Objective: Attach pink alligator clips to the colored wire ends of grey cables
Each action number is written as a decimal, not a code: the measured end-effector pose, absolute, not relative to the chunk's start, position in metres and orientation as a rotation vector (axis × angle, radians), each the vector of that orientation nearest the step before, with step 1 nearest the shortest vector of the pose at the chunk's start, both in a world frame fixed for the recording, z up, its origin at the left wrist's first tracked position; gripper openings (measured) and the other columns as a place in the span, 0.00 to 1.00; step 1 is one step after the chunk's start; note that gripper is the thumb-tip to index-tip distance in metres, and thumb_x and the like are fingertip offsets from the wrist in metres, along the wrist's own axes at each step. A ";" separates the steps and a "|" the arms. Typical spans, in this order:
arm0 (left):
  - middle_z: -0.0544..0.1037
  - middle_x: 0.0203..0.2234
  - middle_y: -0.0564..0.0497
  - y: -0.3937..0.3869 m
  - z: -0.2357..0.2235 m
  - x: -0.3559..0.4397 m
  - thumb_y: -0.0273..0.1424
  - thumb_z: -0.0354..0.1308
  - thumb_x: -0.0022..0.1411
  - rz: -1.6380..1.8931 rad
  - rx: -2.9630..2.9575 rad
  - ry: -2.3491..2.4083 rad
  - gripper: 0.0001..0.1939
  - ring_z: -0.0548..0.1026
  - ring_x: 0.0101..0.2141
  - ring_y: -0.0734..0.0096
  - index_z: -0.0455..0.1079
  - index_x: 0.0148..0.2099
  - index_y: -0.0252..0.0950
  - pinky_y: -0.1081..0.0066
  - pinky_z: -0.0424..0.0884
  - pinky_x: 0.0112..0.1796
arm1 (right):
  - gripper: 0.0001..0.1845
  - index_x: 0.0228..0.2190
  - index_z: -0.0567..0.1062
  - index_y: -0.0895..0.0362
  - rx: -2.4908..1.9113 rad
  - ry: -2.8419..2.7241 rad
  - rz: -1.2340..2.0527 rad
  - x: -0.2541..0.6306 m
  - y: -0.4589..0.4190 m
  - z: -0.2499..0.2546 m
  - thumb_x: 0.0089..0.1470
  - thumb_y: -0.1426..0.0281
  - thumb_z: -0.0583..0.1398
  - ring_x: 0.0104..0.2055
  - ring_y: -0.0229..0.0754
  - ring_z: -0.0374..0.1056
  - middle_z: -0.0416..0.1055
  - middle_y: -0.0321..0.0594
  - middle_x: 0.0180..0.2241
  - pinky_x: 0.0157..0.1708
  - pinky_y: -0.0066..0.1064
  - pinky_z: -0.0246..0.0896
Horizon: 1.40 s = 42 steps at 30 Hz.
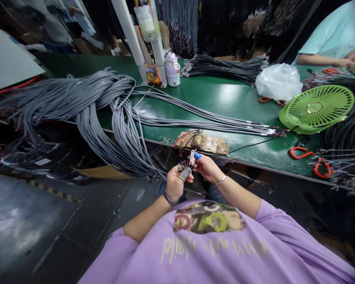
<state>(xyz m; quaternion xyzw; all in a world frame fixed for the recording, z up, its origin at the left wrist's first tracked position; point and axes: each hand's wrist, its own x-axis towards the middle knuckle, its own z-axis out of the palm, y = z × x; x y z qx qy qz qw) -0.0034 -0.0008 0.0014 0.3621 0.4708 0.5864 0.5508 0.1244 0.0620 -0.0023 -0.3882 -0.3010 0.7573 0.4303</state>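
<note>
Pinching thin coloured wires [184, 163] in your left hand [175, 184]; your right hand [207, 168], blue cover [197, 155] on one fingertip, is closed on a small pale connector [192, 157]. Hands close together, wires and connector between them, just off the near edge of the green bench [233, 94]. Can't tell whether any wire sits inside the connector. Brown block [217, 144] on the bench edge, just beyond your hands. Grey cables [103, 92] heaped to your left, some stretching rightward toward a green fan [316, 108].
</note>
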 end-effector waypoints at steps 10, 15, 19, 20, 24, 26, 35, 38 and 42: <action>0.74 0.17 0.55 0.001 0.000 0.000 0.38 0.64 0.51 1.385 0.843 1.102 0.13 0.70 0.16 0.78 0.69 0.28 0.34 0.77 0.68 0.19 | 0.26 0.29 0.75 0.58 -0.860 -0.664 1.957 0.118 0.065 -0.006 0.45 0.46 0.63 0.23 0.33 0.61 0.68 0.35 0.21 0.24 0.27 0.61; 0.73 0.16 0.55 0.001 -0.003 0.001 0.39 0.65 0.50 1.372 0.830 1.114 0.14 0.69 0.16 0.79 0.68 0.27 0.33 0.78 0.68 0.19 | 0.23 0.26 0.74 0.58 -0.840 -0.504 1.962 0.112 0.068 -0.004 0.46 0.49 0.63 0.23 0.35 0.62 0.68 0.35 0.21 0.24 0.27 0.60; 0.73 0.16 0.55 0.001 -0.006 0.001 0.38 0.65 0.51 1.365 0.837 1.115 0.13 0.69 0.16 0.79 0.69 0.28 0.33 0.78 0.67 0.18 | 0.23 0.25 0.73 0.59 -0.842 -0.477 1.925 0.109 0.067 -0.004 0.46 0.49 0.64 0.22 0.34 0.61 0.68 0.35 0.20 0.24 0.26 0.60; 0.73 0.16 0.55 0.001 -0.007 0.000 0.38 0.65 0.51 1.365 0.842 1.117 0.13 0.70 0.16 0.79 0.69 0.28 0.33 0.78 0.68 0.19 | 0.24 0.25 0.73 0.59 -0.837 -0.484 1.931 0.109 0.066 -0.004 0.47 0.49 0.63 0.22 0.34 0.61 0.68 0.35 0.20 0.24 0.26 0.61; 0.74 0.17 0.55 -0.003 -0.006 -0.002 0.37 0.64 0.53 1.383 0.859 1.119 0.12 0.70 0.16 0.78 0.69 0.28 0.33 0.78 0.68 0.19 | 0.28 0.29 0.73 0.58 -0.816 -0.500 2.029 0.115 0.063 -0.003 0.52 0.45 0.56 0.24 0.35 0.65 0.70 0.37 0.23 0.25 0.26 0.63; 0.74 0.17 0.55 -0.005 -0.006 -0.004 0.37 0.63 0.54 1.402 0.865 1.113 0.12 0.69 0.16 0.78 0.69 0.28 0.33 0.78 0.68 0.19 | 0.29 0.30 0.73 0.58 -0.803 -0.497 2.094 0.120 0.062 -0.002 0.55 0.44 0.52 0.25 0.35 0.67 0.71 0.38 0.25 0.25 0.26 0.64; 0.75 0.19 0.54 -0.008 0.000 -0.013 0.37 0.62 0.55 1.473 1.106 1.220 0.10 0.72 0.19 0.76 0.70 0.30 0.34 0.76 0.72 0.24 | 0.13 0.32 0.75 0.59 -0.768 -0.620 2.066 0.125 0.061 0.001 0.55 0.61 0.61 0.24 0.31 0.64 0.70 0.35 0.25 0.24 0.23 0.66; 0.75 0.19 0.53 -0.006 -0.004 -0.014 0.36 0.61 0.56 1.462 1.218 1.272 0.10 0.73 0.20 0.75 0.70 0.31 0.34 0.74 0.72 0.25 | 0.16 0.32 0.75 0.59 -0.786 -0.586 2.076 0.123 0.061 0.000 0.55 0.58 0.60 0.23 0.31 0.64 0.70 0.35 0.25 0.24 0.23 0.66; 0.76 0.20 0.53 -0.004 -0.009 -0.015 0.36 0.59 0.58 1.441 1.328 1.346 0.09 0.74 0.21 0.74 0.70 0.32 0.35 0.74 0.72 0.25 | 0.19 0.33 0.75 0.58 -0.836 -0.456 2.111 0.120 0.063 -0.002 0.57 0.54 0.57 0.24 0.32 0.65 0.72 0.36 0.27 0.24 0.24 0.66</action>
